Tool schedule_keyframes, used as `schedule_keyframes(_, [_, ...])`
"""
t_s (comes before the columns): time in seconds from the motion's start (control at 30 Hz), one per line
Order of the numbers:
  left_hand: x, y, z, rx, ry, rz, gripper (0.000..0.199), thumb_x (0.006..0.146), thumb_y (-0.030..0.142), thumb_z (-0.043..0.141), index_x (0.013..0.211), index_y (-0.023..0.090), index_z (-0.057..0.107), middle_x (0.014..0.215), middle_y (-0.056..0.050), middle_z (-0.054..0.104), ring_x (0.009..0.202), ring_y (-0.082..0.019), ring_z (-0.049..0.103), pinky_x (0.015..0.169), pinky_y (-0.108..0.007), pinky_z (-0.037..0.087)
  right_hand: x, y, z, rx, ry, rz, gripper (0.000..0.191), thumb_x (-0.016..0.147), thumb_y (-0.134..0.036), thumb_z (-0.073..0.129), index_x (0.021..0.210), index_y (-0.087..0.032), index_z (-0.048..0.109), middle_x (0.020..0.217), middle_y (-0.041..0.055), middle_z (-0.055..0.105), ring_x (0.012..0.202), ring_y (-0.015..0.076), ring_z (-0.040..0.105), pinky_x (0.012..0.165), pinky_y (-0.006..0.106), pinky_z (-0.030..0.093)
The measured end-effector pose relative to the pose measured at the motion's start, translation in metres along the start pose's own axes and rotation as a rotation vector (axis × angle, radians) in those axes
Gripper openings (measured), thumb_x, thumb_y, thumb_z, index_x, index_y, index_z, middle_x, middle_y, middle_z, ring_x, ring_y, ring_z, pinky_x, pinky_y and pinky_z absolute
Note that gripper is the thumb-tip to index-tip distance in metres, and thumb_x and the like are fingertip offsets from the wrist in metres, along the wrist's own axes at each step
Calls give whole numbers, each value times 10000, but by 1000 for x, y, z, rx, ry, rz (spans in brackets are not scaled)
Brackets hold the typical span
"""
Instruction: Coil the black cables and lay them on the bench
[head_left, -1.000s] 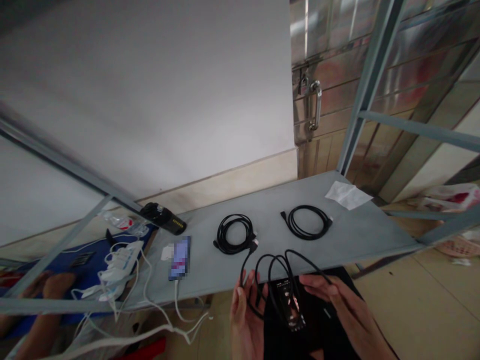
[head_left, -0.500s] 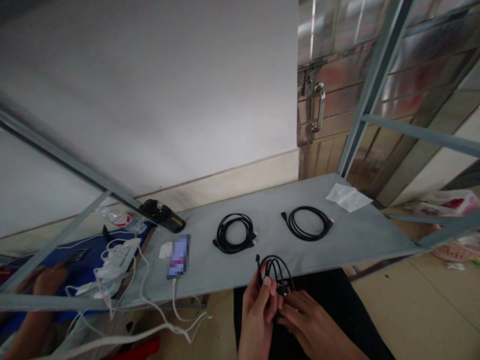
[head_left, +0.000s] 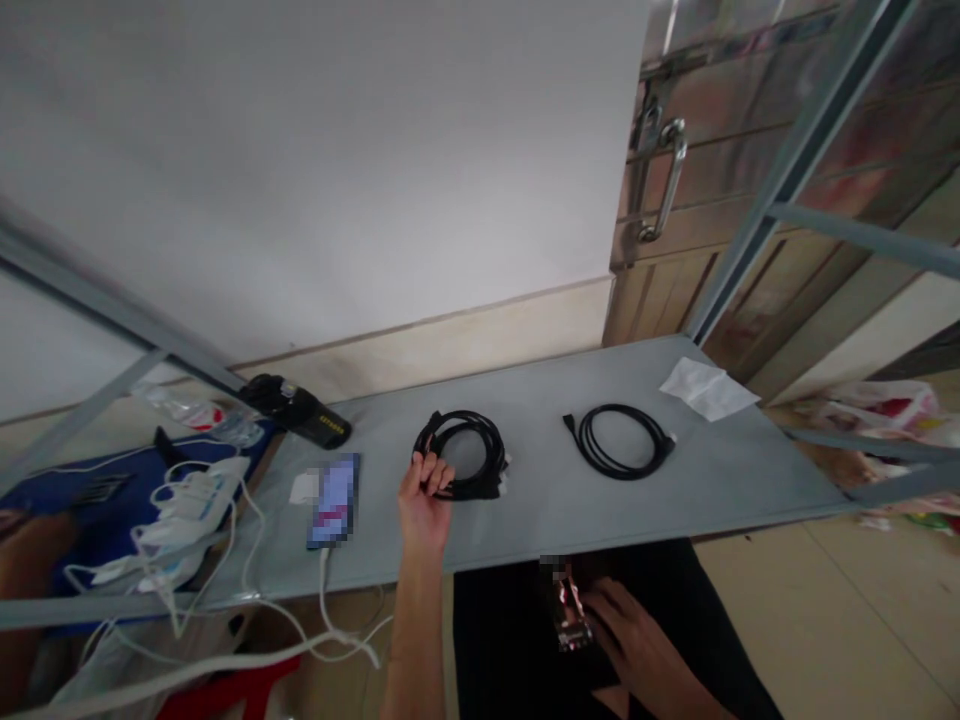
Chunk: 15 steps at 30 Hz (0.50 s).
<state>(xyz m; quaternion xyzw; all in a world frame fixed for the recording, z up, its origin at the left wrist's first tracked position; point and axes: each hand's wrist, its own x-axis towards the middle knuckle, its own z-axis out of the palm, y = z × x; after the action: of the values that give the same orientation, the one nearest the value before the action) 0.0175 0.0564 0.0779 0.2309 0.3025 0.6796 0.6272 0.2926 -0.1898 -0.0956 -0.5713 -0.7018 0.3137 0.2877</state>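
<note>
My left hand (head_left: 425, 492), fingers curled, grips a coiled black cable (head_left: 431, 438) at the left side of the middle of the table. This coil lies over or against another black cable coil (head_left: 491, 440), and where one ends and the other begins is hard to tell. To the right, a separate black cable coil (head_left: 585, 440) lies flat. Low over my dark-clothed lap is my right hand (head_left: 626, 630), its fingers stretched out beside a dark, glossy flat object (head_left: 570, 610). Reflections and blurring hide what that object is.
On the grey table (head_left: 540, 510) are a phone (head_left: 335, 500) with a white cable, a black bottle (head_left: 296, 410) and a white paper (head_left: 709, 388). A white power strip (head_left: 199, 520) with tangled cords is at left, near another person's hand (head_left: 34, 555). Metal posts (head_left: 806, 165) frame the table.
My left hand has moved from above my lap to the left, carrying the coiled cable onto the left coil. My right hand has let go of it and stays low. The glossy object has become visible.
</note>
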Motion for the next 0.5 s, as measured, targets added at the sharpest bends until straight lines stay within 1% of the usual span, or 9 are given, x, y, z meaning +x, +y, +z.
schedule_keyframes(0.03, [7, -4, -8, 72, 32, 40, 385, 920, 322, 925, 852, 195, 568, 709, 106, 330, 548, -56, 265, 552, -192, 365, 1, 15, 17, -57, -42, 22, 418, 1079, -220, 574, 1445, -297, 762, 1422, 145, 752, 1315, 364, 748, 1145, 544, 637])
schedule_keyframes(0.07, [13, -9, -16, 159, 71, 89, 438, 914, 400, 933, 835, 201, 552, 711, 102, 359, 557, -58, 300, 568, -203, 381, 3, 29, 34, -105, -75, 54, 447, 1076, -222, 572, 1479, -287, 755, 1474, 167, 728, 1359, 380, 727, 1170, 557, 619])
schedule_keyframes(0.17, [21, -20, -37, 383, 200, 219, 492, 901, 583, 909, 883, 203, 598, 785, 53, 545, 650, -89, 493, 654, -248, 462, 16, 57, 73, -229, -120, 91, 528, 1075, -241, 556, 1583, -256, 698, 1614, 221, 638, 1476, 421, 650, 1224, 598, 564])
schedule_keyframes(0.23, [22, -26, -51, 544, 261, 275, 490, 931, 629, 861, 1077, 197, 683, 959, -20, 700, 814, -144, 651, 797, -302, 545, 30, 67, 88, -270, -150, 83, 581, 1066, -230, 539, 1636, -246, 647, 1688, 215, 580, 1562, 430, 568, 1275, 631, 497])
schedule_keyframes(0.3, [20, -30, -63, 791, 295, 328, 617, 969, 657, 803, 1360, 200, 666, 1210, -112, 759, 1069, -235, 734, 1010, -406, 576, 47, 73, 95, -254, -220, 82, 600, 1030, -203, 538, 1615, -235, 665, 1663, 193, 618, 1569, 417, 562, 1302, 639, 454])
schedule_keyframes(0.33, [18, -31, -68, 936, 303, 360, 701, 984, 674, 772, 1475, 197, 618, 1339, -159, 739, 1216, -290, 722, 1118, -472, 550, 56, 76, 96, -230, -264, 78, 590, 1015, -205, 538, 1584, -224, 692, 1623, 188, 658, 1545, 410, 587, 1306, 637, 445])
schedule_keyframes(0.4, [14, -33, -76, 1173, 301, 418, 817, 1009, 691, 717, 1604, 165, 529, 1523, -239, 644, 1447, -379, 615, 1265, -575, 451, 71, 80, 96, -171, -323, 57, 550, 1014, -247, 527, 1518, -191, 741, 1555, 199, 709, 1499, 417, 627, 1305, 640, 436])
schedule_keyframes(0.43, [12, -35, -79, 1255, 296, 448, 836, 1026, 689, 686, 1634, 145, 502, 1582, -265, 590, 1519, -405, 553, 1304, -604, 406, 76, 82, 96, -144, -329, 40, 538, 1027, -286, 516, 1498, -174, 752, 1548, 211, 711, 1500, 428, 624, 1311, 644, 423])
schedule_keyframes(0.5, [7, -37, -81, 1367, 276, 508, 837, 1060, 668, 630, 1672, 123, 458, 1654, -292, 502, 1592, -427, 465, 1338, -635, 356, 80, 84, 95, -91, -316, 18, 536, 1057, -372, 503, 1471, -156, 765, 1562, 220, 699, 1527, 438, 597, 1329, 631, 397])
